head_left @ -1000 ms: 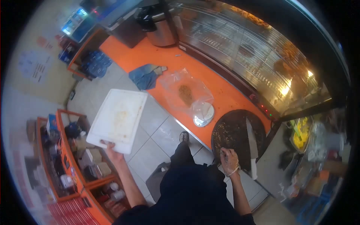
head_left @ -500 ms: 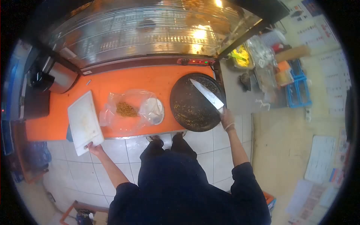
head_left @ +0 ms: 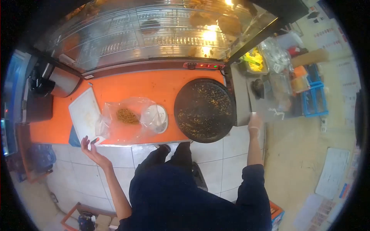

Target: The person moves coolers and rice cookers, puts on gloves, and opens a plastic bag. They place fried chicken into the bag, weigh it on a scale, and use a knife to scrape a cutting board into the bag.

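Note:
My right hand [head_left: 255,122], blurred by motion, is closed on the handle of a knife [head_left: 253,114] at the edge of the grey side counter. Its blade points away from me and shows nearly edge-on. My left hand [head_left: 94,154] has its fingers spread at the near end of a white cutting board [head_left: 83,111], which lies on the orange counter. A clear plastic bag [head_left: 135,129] with brown crumbly food [head_left: 128,116] inside lies to the board's right, overlapping its edge. Between the bag and the knife sits a round dark pan [head_left: 204,111] with scattered crumbs.
A glass-fronted heated display case [head_left: 146,34] stands along the back of the orange counter [head_left: 154,84]. On the grey side counter are a container of yellow food [head_left: 254,59], a blue basket [head_left: 315,101] and plastic packaging [head_left: 275,56]. A white round lid-like item [head_left: 162,119] lies by the bag.
My right hand has carried the knife from over the pan to the right, onto the side counter's edge. My left hand has let go of the cutting board, now lying against the bag.

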